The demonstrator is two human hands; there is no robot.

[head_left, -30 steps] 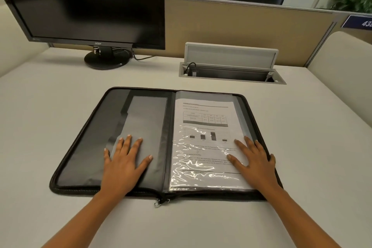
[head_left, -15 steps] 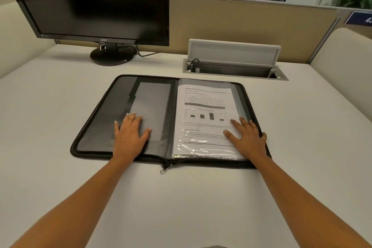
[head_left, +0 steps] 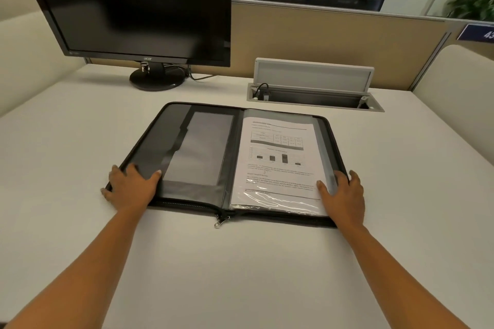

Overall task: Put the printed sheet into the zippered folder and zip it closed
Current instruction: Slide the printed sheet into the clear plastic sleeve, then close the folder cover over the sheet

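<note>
The black zippered folder (head_left: 171, 141) lies open flat on the white desk. The printed sheet (head_left: 278, 157), with a table and a bar chart, sits inside a clear sleeve on the folder's right half. My left hand (head_left: 131, 188) rests on the folder's near left corner, thumb on the inner panel and fingers over the outer edge. My right hand (head_left: 343, 195) lies on the near right corner, thumb on the sleeve and fingers at the right edge. The metal zipper pull (head_left: 220, 222) hangs at the spine's near end.
A black monitor (head_left: 133, 5) on a round stand is at the back left. An open cable tray with a raised lid (head_left: 312, 80) is behind the folder. A beige partition (head_left: 334, 43) closes the desk's far side; a plant (head_left: 475, 0) is at far right.
Both hands slid outward from the folder's inner panels to its near outer corners. The view pulled back and tilted up.
</note>
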